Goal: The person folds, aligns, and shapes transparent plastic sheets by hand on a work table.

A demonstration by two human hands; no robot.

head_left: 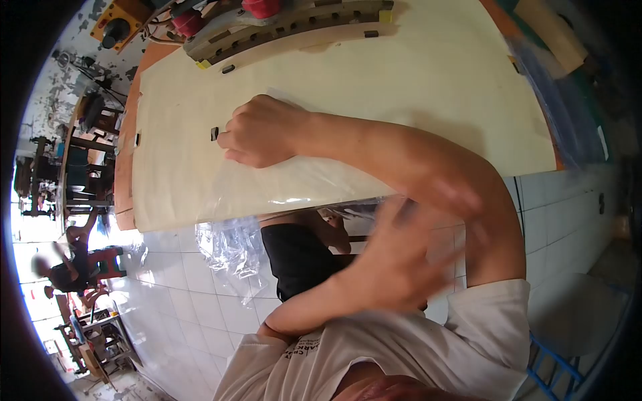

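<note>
My right hand (261,131) is closed like a fist over the pale table top (180,120), with clear plastic film (294,184) bunched at it and spreading towards the near edge. Just left of its fingers lies a small dark block (214,134). Smeared by motion, my left hand (418,244) is in front of my right forearm, past the table's near edge; its finger pose and anything in it are unclear. More crumpled clear plastic (231,250) hangs below the near edge.
A long curved fixture (287,33) with red knobs (187,23) runs along the far edge. An orange control box (120,23) stands far left. Rolled plastic (555,100) lies at right, above a blue-framed chair (555,364). Another person (70,267) sits far left.
</note>
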